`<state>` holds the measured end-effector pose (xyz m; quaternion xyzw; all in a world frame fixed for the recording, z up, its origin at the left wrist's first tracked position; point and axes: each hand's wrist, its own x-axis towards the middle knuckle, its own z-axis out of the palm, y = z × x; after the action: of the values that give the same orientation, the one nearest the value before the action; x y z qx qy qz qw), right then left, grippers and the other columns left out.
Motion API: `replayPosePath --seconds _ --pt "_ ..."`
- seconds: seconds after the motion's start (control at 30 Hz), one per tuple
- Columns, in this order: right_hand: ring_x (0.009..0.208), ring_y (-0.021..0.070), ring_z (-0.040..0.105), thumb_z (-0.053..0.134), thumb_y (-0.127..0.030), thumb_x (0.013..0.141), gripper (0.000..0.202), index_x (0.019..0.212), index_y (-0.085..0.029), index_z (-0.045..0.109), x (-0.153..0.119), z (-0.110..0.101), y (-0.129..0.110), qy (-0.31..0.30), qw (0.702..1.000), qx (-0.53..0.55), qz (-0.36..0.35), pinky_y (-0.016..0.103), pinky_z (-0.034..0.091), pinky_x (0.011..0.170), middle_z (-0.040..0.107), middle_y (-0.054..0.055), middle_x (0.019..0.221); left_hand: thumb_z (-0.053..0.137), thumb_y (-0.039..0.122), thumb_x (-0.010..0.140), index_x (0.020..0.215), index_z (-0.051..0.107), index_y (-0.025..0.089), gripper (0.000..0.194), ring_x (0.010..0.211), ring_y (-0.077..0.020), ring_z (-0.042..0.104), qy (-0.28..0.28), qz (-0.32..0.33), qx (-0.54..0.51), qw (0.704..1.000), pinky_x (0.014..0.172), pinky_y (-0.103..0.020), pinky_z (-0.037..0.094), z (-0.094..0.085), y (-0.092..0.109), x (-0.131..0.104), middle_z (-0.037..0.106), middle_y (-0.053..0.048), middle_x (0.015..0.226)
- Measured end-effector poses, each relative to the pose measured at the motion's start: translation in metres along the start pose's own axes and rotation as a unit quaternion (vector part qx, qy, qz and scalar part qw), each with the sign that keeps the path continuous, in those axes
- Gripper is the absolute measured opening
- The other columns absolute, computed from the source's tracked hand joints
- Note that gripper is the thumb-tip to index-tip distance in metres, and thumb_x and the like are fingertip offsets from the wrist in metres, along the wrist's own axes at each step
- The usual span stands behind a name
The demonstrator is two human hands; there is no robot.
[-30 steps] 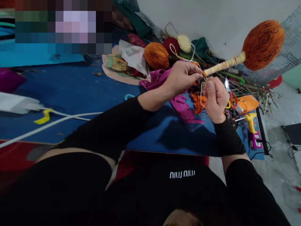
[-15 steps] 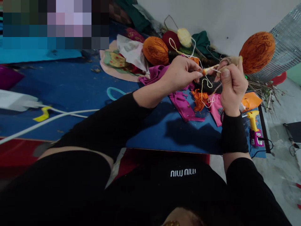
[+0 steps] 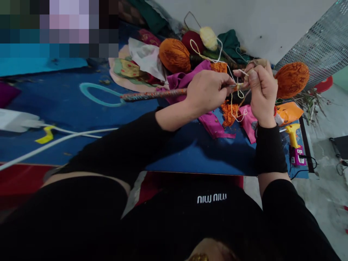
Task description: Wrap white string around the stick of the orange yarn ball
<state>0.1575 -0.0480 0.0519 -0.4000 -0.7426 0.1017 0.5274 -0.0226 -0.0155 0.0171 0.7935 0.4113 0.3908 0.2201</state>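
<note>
My left hand (image 3: 206, 90) is closed around a stick with a patterned, wrapped handle (image 3: 154, 95). This stick has an orange cloth-covered bulb (image 3: 293, 80) at its far end, just beyond my right hand (image 3: 262, 88). Between thumb and forefinger, my right hand pinches a strand of pale yarn (image 3: 244, 73). Some yarn is wound on the stick between the two hands, and loose loops hang below it. The strand leads back to a pale yellow yarn ball (image 3: 208, 38). My right fingers partly hide the stick near the bulb.
Behind my hands lie another orange bulb (image 3: 174, 55), a dark red ball (image 3: 191, 41) and cloth pieces. Purple (image 3: 216, 127) and pink scraps (image 3: 248, 121) lie nearer me. A yellow glue gun (image 3: 293, 134) stands right. White cables (image 3: 67, 136) and a turquoise ring (image 3: 100, 104) are left.
The stick has swung round, so its handle now points left past my left hand. Its orange bulb has dropped lower and slightly left. My right hand has moved a little left.
</note>
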Motion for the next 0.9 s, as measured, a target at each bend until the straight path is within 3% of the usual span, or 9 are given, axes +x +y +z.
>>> replayPosePath --seconds 0.13,0.37,0.47,0.57,0.67,0.73,0.83,0.9 --pt "0.095 0.0194 0.069 0.050 -0.078 0.104 0.058 0.074 -0.029 0.056 0.001 0.001 0.003 -0.020 0.998 -0.002 0.065 0.036 0.061 0.086 0.061 0.005 0.099 0.068 0.022 0.100 0.121 0.084 0.022 0.027 0.110 -0.0337 0.079 -0.037 0.003 0.143 0.989 0.088 -0.043 0.055 -0.005 0.017 -0.004 0.086 -0.012 0.115" --pt "0.089 0.0261 0.063 0.043 -0.093 0.095 0.065 0.068 -0.034 0.054 0.003 -0.003 0.005 -0.037 0.993 -0.053 0.100 0.045 0.061 0.081 0.066 0.006 0.097 0.052 0.033 0.111 0.137 0.074 0.026 0.036 0.105 -0.0322 0.079 -0.030 0.090 0.231 0.968 0.082 -0.043 0.052 0.001 0.013 -0.008 0.084 -0.009 0.116" --pt "0.087 0.0259 0.060 0.044 -0.093 0.095 0.066 0.068 -0.033 0.051 0.003 -0.002 0.008 -0.027 0.995 -0.050 0.083 0.045 0.058 0.084 0.064 0.006 0.091 0.043 0.034 0.113 0.147 0.069 0.026 0.043 0.102 -0.0320 0.079 -0.037 0.103 0.266 0.958 0.077 -0.042 0.048 0.001 0.012 -0.007 0.084 -0.009 0.113" --pt "0.089 0.0234 0.064 0.050 -0.087 0.098 0.063 0.068 -0.031 0.052 0.002 0.001 0.009 -0.021 0.997 -0.014 0.074 0.044 0.058 0.088 0.060 0.005 0.089 0.033 0.033 0.115 0.137 0.075 0.027 0.047 0.097 -0.0300 0.078 -0.033 0.124 0.268 0.955 0.073 -0.040 0.045 0.002 0.010 -0.007 0.083 -0.010 0.107" --pt "0.098 0.0235 0.069 0.056 -0.082 0.099 0.059 0.070 -0.031 0.057 0.002 0.002 0.009 -0.030 0.996 0.028 0.082 0.043 0.061 0.089 0.063 0.004 0.091 0.039 0.032 0.113 0.122 0.080 0.028 0.042 0.095 -0.0289 0.077 -0.028 0.118 0.231 0.965 0.075 -0.041 0.047 0.001 0.009 -0.006 0.083 -0.011 0.104" --pt "0.097 0.0222 0.072 0.063 -0.076 0.100 0.055 0.071 -0.029 0.061 0.002 -0.001 0.007 -0.007 0.996 0.059 0.073 0.042 0.062 0.088 0.066 0.002 0.089 0.047 0.028 0.110 0.123 0.081 0.027 0.037 0.097 -0.0298 0.077 -0.024 0.109 0.211 0.971 0.079 -0.041 0.050 -0.002 0.009 -0.006 0.083 -0.010 0.105" --pt "0.064 0.0131 0.068 0.075 -0.064 0.097 0.047 0.073 -0.025 0.066 0.003 -0.021 0.001 0.036 0.987 0.124 0.094 0.031 0.057 0.063 0.064 -0.004 0.075 0.055 0.022 0.104 0.130 0.082 0.023 0.037 0.106 -0.0324 0.079 -0.021 0.084 0.208 0.974 0.084 -0.043 0.054 -0.008 0.010 -0.004 0.085 -0.009 0.114" --pt "0.043 0.0073 0.051 0.082 -0.057 0.093 0.041 0.073 -0.024 0.069 0.004 -0.043 -0.003 0.031 0.978 0.155 0.136 0.025 0.039 0.040 0.065 -0.006 0.068 0.056 0.023 0.102 0.129 0.082 0.025 0.038 0.111 -0.0329 0.079 -0.012 0.059 0.184 0.981 0.088 -0.043 0.055 -0.014 0.008 -0.001 0.085 -0.008 0.118"
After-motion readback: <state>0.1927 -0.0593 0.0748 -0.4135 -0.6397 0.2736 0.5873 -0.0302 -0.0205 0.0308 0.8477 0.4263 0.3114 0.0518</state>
